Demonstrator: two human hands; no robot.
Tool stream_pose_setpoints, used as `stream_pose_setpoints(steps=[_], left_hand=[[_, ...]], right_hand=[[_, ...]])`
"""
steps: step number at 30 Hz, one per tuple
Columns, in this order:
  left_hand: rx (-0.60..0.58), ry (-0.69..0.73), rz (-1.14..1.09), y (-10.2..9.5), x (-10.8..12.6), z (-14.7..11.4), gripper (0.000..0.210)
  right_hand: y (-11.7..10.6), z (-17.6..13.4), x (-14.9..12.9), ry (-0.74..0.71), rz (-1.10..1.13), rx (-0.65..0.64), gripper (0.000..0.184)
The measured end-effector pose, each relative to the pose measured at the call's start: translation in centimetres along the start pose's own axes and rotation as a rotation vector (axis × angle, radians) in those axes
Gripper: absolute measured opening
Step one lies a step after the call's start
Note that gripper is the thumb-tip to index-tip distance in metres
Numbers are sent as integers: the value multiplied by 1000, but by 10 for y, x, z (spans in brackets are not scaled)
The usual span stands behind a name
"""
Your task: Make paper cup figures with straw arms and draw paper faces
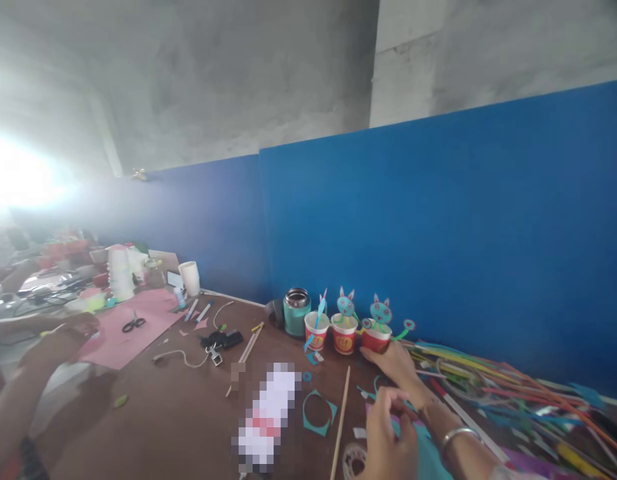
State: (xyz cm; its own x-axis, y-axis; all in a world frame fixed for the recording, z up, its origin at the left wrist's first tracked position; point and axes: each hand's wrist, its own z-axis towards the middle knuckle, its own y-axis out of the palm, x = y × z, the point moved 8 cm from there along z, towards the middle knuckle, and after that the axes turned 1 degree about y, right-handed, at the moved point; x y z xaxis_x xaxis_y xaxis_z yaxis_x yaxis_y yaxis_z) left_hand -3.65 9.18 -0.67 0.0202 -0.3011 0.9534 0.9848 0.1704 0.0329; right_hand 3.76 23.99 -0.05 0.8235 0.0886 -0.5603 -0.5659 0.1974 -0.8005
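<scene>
1. Currently, the right hand point(394, 360), bracelet on wrist, reaches in from lower right, fingers curled round the lower part of the red paper cup point(373, 341), right end of the row, right of centre
2. Left hand point(391, 437) at lower edge, right of centre, fingers bent, partly open; cannot tell if it has hold of anything
3. Held cup carries a turquoise cat-face cutout point(381, 311) with pointed ears, sticking up above the rim
4. Middle cup point(343, 335) and left cup point(316, 331) stand upright just left of it, cutouts up top; turquoise flask point(297, 313) just behind left cup, top open
5. Lower centre: turquoise scrap point(323, 430) with round hole, wooden stick point(341, 420), tape roll point(355, 448), pixelated pale item point(269, 417)
6. Right edge: heap of coloured strips point(528, 393) on brown table point(173, 413); blue partition point(438, 220) behind
7. Left side: co-worker's hand point(45, 348) near pink sheet point(158, 320), scissors point(133, 326) lying on sheet; white mug point(190, 277) further back
</scene>
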Motion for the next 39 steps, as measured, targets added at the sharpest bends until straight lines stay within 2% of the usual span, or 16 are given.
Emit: stream_pose_setpoints(steps=[3, 7, 11, 16, 20, 26, 34, 39], left_hand=[[-14, 10, -9, 0, 4, 1, 28], [-24, 10, 9, -1, 8, 1, 25], [-24, 8, -21, 0, 4, 0, 24], [-27, 26, -24, 1, 0, -1, 24], [-36, 26, -2, 0, 4, -1, 22], [-28, 9, 11, -2, 8, -1, 21], [-34, 10, 7, -1, 5, -1, 22], [-38, 7, 17, 0, 4, -1, 25]], right_hand=[[3, -3, 1, 7, 5, -34, 39], [-1, -4, 6, 66, -4, 0, 45], [-10, -1, 14, 109, -5, 34, 47], [-17, -4, 25, 149, -21, 48, 60], [-12, -8, 21, 107, -41, 13, 50], [-8, -9, 13, 74, -66, 17, 52], [-24, -13, 14, 149, -149, 134, 53], [-13, -9, 6, 85, -138, 26, 51]])
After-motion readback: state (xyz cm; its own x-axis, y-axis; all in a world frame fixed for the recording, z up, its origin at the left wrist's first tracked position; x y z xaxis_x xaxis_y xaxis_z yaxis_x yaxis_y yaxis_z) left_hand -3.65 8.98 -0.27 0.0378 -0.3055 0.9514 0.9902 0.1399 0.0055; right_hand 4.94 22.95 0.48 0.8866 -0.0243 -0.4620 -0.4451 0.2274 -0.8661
